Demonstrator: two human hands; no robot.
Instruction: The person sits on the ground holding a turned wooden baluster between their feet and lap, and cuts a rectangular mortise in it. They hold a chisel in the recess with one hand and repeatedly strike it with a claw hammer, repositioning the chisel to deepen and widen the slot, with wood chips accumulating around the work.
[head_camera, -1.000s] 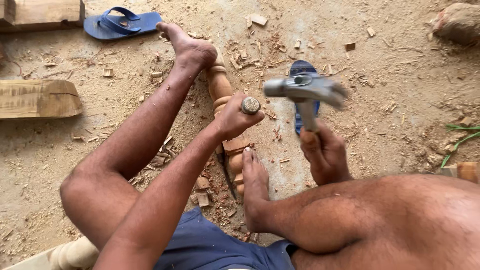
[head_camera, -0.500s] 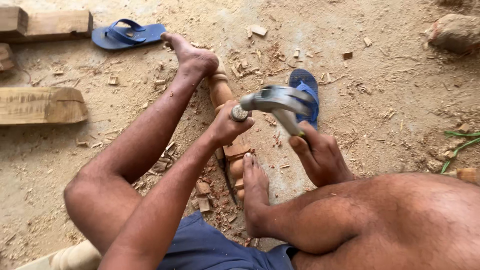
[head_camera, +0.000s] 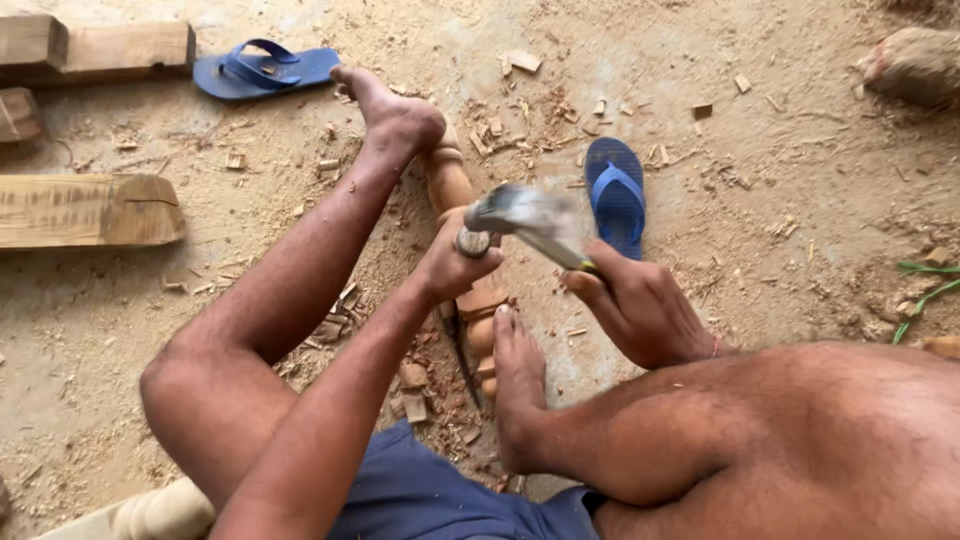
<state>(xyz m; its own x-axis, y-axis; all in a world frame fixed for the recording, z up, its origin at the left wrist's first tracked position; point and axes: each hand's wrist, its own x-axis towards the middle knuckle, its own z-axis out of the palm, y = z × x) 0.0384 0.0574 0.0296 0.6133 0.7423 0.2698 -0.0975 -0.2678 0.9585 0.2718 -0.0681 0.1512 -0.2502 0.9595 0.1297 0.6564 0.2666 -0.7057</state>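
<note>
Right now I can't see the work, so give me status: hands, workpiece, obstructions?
Left hand grips chisel on turned wood post. Right hand swinging hammer. Both feet pin post; nothing blocking.

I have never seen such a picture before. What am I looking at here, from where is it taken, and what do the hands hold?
The picture comes from a camera worn on a person's head, looking down at their own body. The person sits on sandy ground strewn with wood chips. Their left hand grips a chisel, of which only the round top shows. Their right hand holds a hammer, blurred by motion, just above it. Both bare feet rest on a turned wooden post lying on the ground. Around lie two blue sandals and rough wooden blocks.
</note>
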